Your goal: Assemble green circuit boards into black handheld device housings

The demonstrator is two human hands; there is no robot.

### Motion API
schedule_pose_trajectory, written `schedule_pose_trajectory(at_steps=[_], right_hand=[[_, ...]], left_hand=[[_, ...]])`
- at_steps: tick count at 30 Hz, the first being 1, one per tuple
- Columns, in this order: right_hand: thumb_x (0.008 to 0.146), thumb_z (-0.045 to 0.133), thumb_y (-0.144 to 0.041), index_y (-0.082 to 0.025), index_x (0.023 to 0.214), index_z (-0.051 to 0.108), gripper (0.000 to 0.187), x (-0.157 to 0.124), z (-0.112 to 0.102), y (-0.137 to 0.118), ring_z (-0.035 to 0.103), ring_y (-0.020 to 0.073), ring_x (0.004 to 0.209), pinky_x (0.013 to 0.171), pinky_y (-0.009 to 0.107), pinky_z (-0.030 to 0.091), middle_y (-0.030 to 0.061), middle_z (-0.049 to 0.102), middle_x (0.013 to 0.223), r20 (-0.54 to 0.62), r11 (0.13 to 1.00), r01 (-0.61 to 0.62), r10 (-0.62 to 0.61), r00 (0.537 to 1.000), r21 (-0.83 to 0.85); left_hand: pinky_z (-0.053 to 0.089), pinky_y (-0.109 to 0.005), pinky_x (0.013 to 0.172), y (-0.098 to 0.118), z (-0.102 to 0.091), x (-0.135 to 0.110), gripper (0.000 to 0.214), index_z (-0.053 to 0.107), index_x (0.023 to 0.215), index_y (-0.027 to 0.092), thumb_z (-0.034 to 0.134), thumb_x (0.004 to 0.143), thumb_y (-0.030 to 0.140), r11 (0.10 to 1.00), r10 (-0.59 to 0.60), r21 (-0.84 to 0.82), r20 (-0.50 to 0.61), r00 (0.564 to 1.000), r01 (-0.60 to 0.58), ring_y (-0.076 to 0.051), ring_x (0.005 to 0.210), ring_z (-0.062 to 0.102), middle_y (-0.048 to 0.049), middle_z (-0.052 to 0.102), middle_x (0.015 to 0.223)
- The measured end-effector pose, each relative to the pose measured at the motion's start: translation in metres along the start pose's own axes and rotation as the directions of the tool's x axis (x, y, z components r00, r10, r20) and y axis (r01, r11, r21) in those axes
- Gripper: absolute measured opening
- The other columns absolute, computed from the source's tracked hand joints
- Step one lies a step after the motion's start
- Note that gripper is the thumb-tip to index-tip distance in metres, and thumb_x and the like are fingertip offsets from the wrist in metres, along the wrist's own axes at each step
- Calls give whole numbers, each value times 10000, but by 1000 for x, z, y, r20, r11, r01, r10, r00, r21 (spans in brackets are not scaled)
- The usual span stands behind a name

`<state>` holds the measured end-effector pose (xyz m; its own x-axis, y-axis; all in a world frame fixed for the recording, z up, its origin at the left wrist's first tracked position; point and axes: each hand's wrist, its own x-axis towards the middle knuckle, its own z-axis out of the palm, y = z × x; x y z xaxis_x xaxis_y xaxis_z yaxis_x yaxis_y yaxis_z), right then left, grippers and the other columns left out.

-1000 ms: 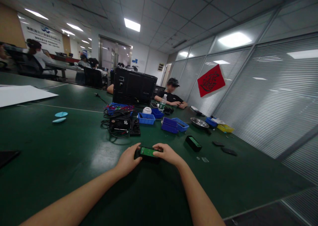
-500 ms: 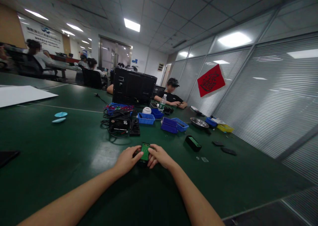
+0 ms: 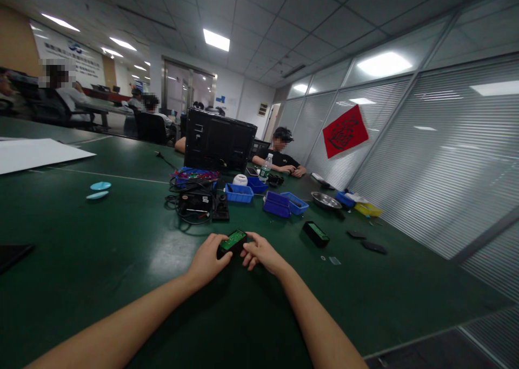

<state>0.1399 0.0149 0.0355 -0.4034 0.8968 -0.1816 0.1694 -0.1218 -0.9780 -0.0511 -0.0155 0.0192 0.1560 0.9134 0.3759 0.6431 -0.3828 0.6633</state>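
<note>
A small black device with a green circuit board showing on top sits between both my hands on the green table. My left hand is curled round its near left end. My right hand touches its right side with bent fingers. The device is tilted, its far end pointing up and right. A second black device with a green board lies on the table to the right, apart from my hands.
Beyond my hands lie a black unit with tangled cables, several blue trays, a metal bowl and a large black case. Small dark parts lie at the right. A person sits across the table; other people sit far left.
The device lay sideways between my hands, then stood lengthwise, and now sits at a slant. Both hands stayed on it and shifted slightly away from me.
</note>
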Motion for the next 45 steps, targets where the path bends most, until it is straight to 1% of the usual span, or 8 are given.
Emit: schedule_pose_trajectory(at_steps=[11,16,20,24,29,35,39,45], right_hand=[[773,518,-297,-152,1147,386,422,8,-7,7,522,85,426,341,183,422,-22,566,620,-91,991,16,-28,995,-130],[763,519,-258,-145,1122,424,388,10,-10,7,470,67,380,308,168,383,-38,553,583,-159,978,12,-46,986,-210],[763,512,-253,-138,1107,445,368,10,-10,8,463,64,376,309,168,373,-39,553,580,-156,970,33,-72,985,-240],[763,505,-256,-132,1091,456,354,10,-10,9,464,62,387,312,166,373,-35,551,590,-142,967,45,-83,986,-253],[744,532,-276,-134,1072,489,360,9,-9,7,487,66,449,336,173,385,0,564,702,-168,959,69,-119,979,-276],[704,609,-346,-156,1133,496,483,3,-7,-2,563,143,788,543,217,451,85,566,1031,-122,981,160,-173,977,-111],[664,668,-333,-159,1129,508,522,0,-8,-2,557,129,764,610,225,430,58,600,946,-11,989,142,-142,990,41],[649,695,-296,-161,1081,532,481,-1,-8,-3,539,88,625,603,230,437,-4,573,770,22,987,86,-89,996,136]], left_hand=[[389,-297,834,-6,-1,8,269,586,908,190,390,815,349,998,-61,-25,-17,998,61,-175,905,540,-41,603,916],[362,-330,895,-13,1,8,353,533,1053,175,393,815,395,997,-76,7,-104,992,77,-194,994,509,-68,573,1046],[365,-333,893,-14,4,8,531,449,1169,172,556,704,405,995,-80,48,-106,991,86,-221,1014,499,-77,542,1106],[371,-319,874,-11,3,8,582,404,1213,186,579,670,298,991,-124,42,-98,987,129,-209,980,524,-62,564,1048],[411,-298,783,-8,-1,7,541,385,1218,197,519,722,368,976,-203,-99,-73,976,195,-185,875,572,-39,594,963],[422,-278,762,-8,-1,6,516,338,1238,188,457,766,359,942,-156,-300,3,988,150,-158,807,583,-16,613,870],[422,-287,778,-6,-1,6,514,336,1236,164,440,770,352,920,-156,-363,6,988,148,-159,801,578,-19,604,846],[420,-301,787,-3,-5,6,493,364,1219,159,416,776,369,911,-173,-385,-21,985,152,-162,800,574,-14,596,831]])
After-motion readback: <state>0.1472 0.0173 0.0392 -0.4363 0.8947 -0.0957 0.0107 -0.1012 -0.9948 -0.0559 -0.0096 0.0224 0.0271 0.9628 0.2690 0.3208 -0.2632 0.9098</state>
